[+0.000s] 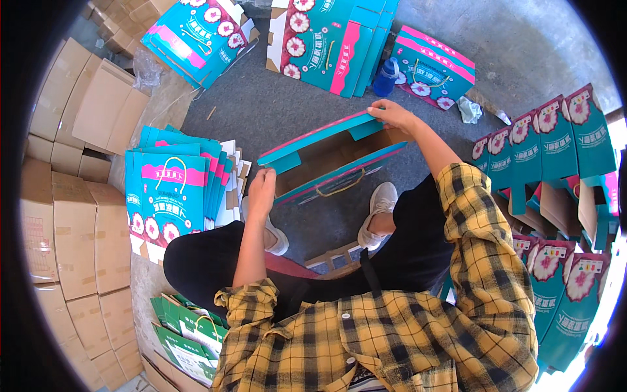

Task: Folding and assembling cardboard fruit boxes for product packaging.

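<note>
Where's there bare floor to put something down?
Bare: dark mat between the left teal stack and the open box; concrete right of the upper small box. Crowded: right side, with teal boxes; left side, with brown cartons.

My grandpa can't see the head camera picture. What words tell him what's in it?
A person in a yellow-and-black plaid shirt, seen from above, holds an open teal box with left hand and right hand near opposite ends. Flattened teal boxes and brown cartons are stacked at left; standing teal boxes line the right.
</note>
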A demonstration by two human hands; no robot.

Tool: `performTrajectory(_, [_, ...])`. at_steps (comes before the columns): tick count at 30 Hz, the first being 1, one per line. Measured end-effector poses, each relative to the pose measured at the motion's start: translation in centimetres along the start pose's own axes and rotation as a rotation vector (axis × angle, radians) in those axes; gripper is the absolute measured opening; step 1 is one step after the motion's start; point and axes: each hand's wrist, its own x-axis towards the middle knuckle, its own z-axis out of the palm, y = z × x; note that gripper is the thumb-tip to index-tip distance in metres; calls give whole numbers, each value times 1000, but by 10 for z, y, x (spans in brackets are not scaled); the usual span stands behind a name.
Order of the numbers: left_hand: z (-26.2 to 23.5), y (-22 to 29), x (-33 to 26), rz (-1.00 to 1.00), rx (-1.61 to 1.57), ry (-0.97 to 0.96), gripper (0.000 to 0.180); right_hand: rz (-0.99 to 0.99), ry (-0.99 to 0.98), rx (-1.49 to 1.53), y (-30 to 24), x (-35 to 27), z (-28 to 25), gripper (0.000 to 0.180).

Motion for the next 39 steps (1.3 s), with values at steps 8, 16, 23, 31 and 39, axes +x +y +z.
performTrajectory(8, [-8, -7, -1, 32, 84, 139, 54, -300, -11, -775, -4, -10, 1, 77])
performTrajectory(16, [6, -7, 7, 80, -24, -37, 59, -415, -18, -1331, -20, -5, 26, 86])
performTrajectory(23, [13, -22, 20, 12, -151, -78, 75, -422, 80, -1414, -20, -4, 44, 74])
performTrajectory(31, [29, -55, 29, 22, 104, -125, 111, -407, 92, -1406, -23, -7, 47, 75])
performTrajectory(39, [39, -58, 34, 6, 194, -24, 94, -433, 109, -1394, -16, -9, 44, 76])
